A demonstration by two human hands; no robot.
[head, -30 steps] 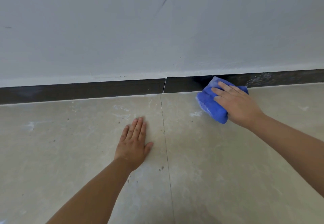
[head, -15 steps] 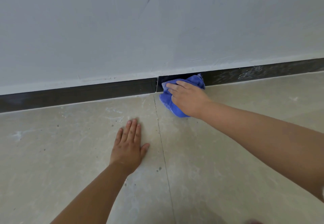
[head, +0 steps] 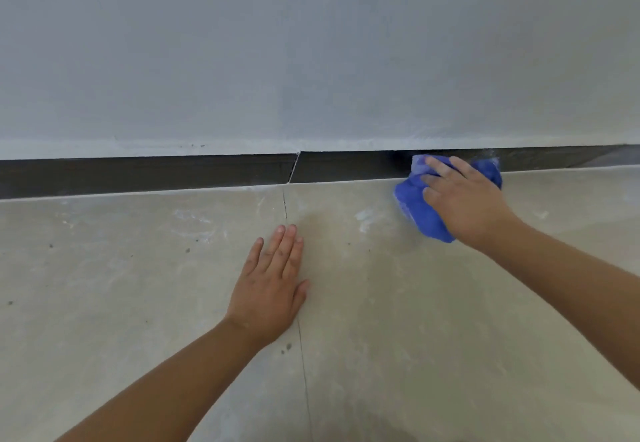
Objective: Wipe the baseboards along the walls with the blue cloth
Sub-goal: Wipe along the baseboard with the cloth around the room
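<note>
Here the dark baseboard (head: 173, 173) runs along the foot of the pale wall (head: 311, 61), and everything else sits relative to it. A slanted joint (head: 293, 168) splits the baseboard into two lengths. To the right of that joint, the blue cloth (head: 420, 213) is bunched up and pressed against the baseboard, its lower part resting on the floor (head: 104, 303) just in front of it. The person's right hand (head: 464, 199) lies on top of the cloth, fingers (head: 438, 164) curled over the bundle and pointing toward the joint, gripping it against the baseboard's face. Past the cloth, further right, the baseboard carries pale dusty smears.

The left hand (head: 270, 286) is well apart from the baseboard, flat on the floor with palm down, fingers straight and close together, pointing toward the baseboard; it holds nothing. It lies below the joint, just beside a thin tile seam (head: 304, 372) that runs from the baseboard toward the camera. The floor near the baseboard shows whitish scuffs and small dark specks.
</note>
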